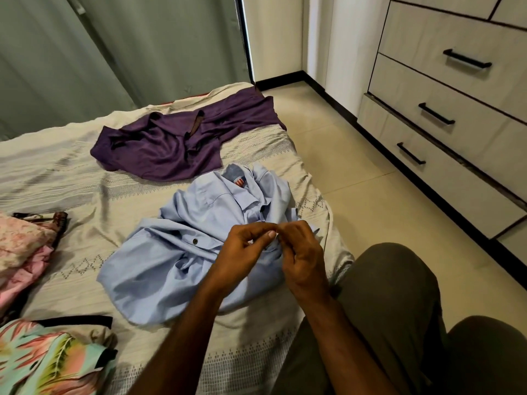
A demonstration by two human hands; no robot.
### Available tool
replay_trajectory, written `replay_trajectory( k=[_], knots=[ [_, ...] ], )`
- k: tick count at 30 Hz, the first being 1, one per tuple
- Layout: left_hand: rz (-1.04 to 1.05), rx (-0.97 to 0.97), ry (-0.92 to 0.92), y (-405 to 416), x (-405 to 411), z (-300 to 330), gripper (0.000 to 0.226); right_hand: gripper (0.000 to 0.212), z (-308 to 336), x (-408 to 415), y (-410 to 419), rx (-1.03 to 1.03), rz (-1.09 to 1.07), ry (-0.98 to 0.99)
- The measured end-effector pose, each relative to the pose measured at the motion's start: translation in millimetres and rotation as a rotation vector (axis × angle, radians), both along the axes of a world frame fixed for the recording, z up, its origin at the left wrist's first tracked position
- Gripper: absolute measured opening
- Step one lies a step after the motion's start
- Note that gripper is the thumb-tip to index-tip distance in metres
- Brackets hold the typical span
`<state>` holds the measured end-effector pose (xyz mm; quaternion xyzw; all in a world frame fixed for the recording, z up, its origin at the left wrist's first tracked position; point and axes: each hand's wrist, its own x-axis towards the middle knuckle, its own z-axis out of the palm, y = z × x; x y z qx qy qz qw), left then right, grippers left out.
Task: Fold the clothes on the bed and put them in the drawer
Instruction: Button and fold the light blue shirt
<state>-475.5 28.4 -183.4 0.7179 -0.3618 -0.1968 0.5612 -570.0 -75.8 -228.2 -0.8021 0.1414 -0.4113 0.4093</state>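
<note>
Both hands meet over the crumpled light-blue button-up cotton shirt lying on the beige patterned bed sheet: the left hand and right hand have fingers curled and fingertips pressed together, apparently pinching the shirt's front edge near a button, though the exact hold is hidden. The 3 pale handled drawers stand shut across the floor. If the placket slips or is fastened askew, the fold will likely come out lopsided.
</note>
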Motion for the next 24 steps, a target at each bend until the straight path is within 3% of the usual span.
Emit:
replay_trajectory(
  k=[5, 8, 11, 14, 16, 18, 21, 24],
  knots=[
    [-0.255, 0.123, 0.254, -2.3, 23.6, 23.4, 0.009, 0.012, 4.4, -2.8, -4.3, 0.044, 0.024, -0.06],
    [-0.184, 0.116, 0.25, -6.5, 36.9, 25.2, 0.007, 0.007, 7.1, -4.8, -3.1, 0.133, -0.025, 0.018],
    [0.033, 0.073, 0.133, -14.5, 48.7, 24.6, 0.015, 0.017, 7.9, -5.6, -4.1, 0.238, -0.067, 0.158],
    [0.17, 0.078, -0.099, -16.8, 51.9, 14.8, 0.01, 0.017, 4.0, -6.7, -7.2, 0.337, -0.119, 0.273],
    [0.315, 0.044, -0.266, -9.3, 43.0, 5.6, 0.019, 0.007, 2.1, -7.1, -8.9, 0.294, -0.171, 0.317],
    [0.449, -0.012, -0.335, 3.9, 27.5, -2.3, 0.016, 0.013, 0.7, -6.7, -10.2, 0.29, -0.198, 0.321],
    [0.472, -0.02, -0.36, 26.2, 3.8, -21.8, 0.016, 0.012, 2.1, -5.6, -11.0, 0.333, -0.213, 0.294],
    [0.384, 0.171, -0.514, 48.2, -3.6, -51.1, 0.012, 0.012, 4.9, -5.7, -10.5, 0.341, -0.261, 0.237]
  ],
)
